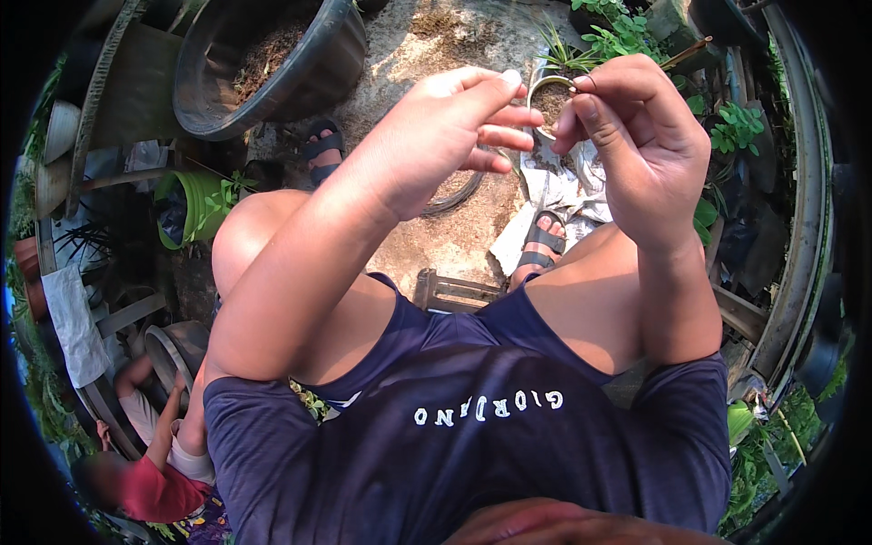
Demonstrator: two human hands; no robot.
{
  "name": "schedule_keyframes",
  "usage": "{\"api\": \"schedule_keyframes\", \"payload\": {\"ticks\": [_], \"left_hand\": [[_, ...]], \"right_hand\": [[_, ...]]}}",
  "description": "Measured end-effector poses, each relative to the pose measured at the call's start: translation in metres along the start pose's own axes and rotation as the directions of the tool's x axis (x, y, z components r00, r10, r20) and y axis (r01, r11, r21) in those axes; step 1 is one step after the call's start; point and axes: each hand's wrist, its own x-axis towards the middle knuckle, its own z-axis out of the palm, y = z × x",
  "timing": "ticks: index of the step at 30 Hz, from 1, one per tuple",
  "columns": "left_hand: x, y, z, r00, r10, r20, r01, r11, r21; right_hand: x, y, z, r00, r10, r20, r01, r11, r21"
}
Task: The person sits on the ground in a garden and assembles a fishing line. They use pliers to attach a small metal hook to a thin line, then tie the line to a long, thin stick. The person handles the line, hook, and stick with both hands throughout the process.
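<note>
pinching a thin wire strand (589, 84) between thumb and forefinger, right hand (636, 145) raised above the knees | left hand (445, 136) grip loose, fingertips just beside it | likely light, springy, slippery; best held near its end | small soil pot (548, 102) below
</note>
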Motion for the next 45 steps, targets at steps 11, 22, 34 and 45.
{"api": "schedule_keyframes", "payload": {"ticks": [11,22,34,45], "left_hand": [[0.035,-0.013,0.017,0.998,0.003,-0.068,-0.02,0.968,-0.249],[0.064,0.0,-0.006,0.962,-0.028,-0.272,-0.095,0.898,-0.429],[0.051,0.076,-0.132,0.618,0.506,-0.601,-0.599,0.799,0.057],[-0.017,0.099,-0.176,0.243,0.673,-0.699,-0.595,0.672,0.44]], "right_hand": [[-0.012,0.006,-0.031,0.987,0.163,0.008,-0.157,0.935,0.317],[-0.022,0.002,-0.042,0.972,0.233,-0.015,-0.202,0.871,0.448],[-0.03,-0.006,-0.041,0.971,0.234,0.048,-0.237,0.914,0.331],[-0.035,-0.016,-0.024,0.934,0.26,0.246,-0.317,0.92,0.23]]}}
